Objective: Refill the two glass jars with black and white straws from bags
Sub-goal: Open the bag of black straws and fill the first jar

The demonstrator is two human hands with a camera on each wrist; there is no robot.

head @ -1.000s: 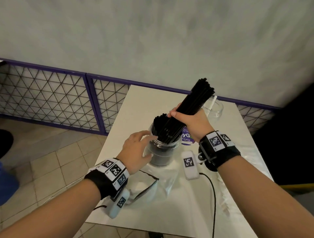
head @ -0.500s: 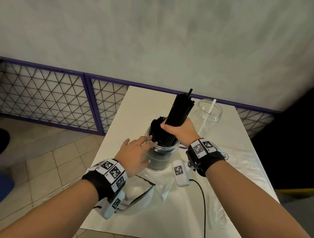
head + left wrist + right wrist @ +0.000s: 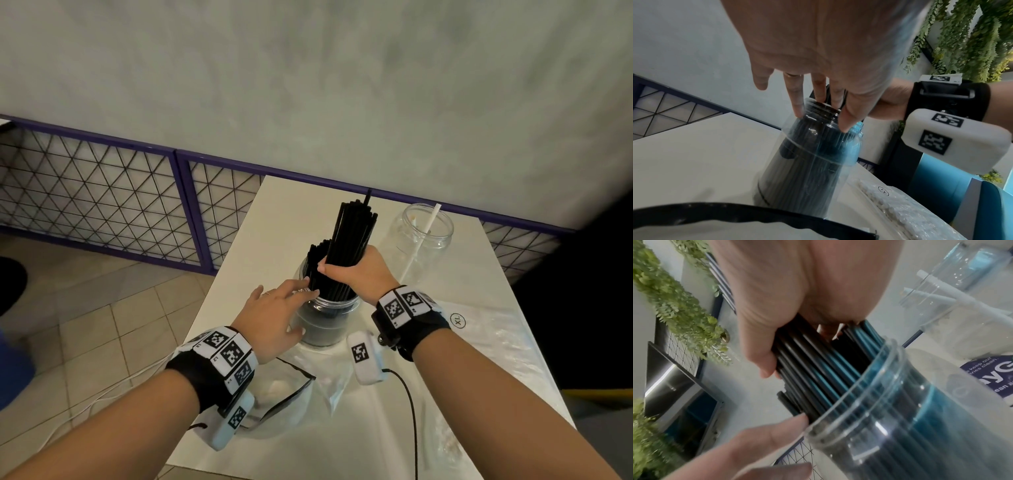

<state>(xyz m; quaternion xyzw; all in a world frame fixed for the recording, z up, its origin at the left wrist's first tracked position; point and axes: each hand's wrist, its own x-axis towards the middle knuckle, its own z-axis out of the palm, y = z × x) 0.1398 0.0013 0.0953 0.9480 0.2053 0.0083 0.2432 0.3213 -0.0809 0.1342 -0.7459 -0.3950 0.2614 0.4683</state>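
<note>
Black straws [image 3: 349, 246] stand bundled, lower ends inside near jar [image 3: 325, 318] at mid-tabletop. Risk: bundle jams on straws already inside, spilling some or tipping the jar. Right hand [image 3: 356, 277] grips the bundle above the rim; left hand [image 3: 274, 318], fingers extended, steadies the jar's left side and rim.

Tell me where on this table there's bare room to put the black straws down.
Bare top shows along the table's far left, beyond the black-straw jar, and near the front edge between the cable and the white-straw bag. It is crowded mid-table: both hands, both jars, the empty bag.
</note>
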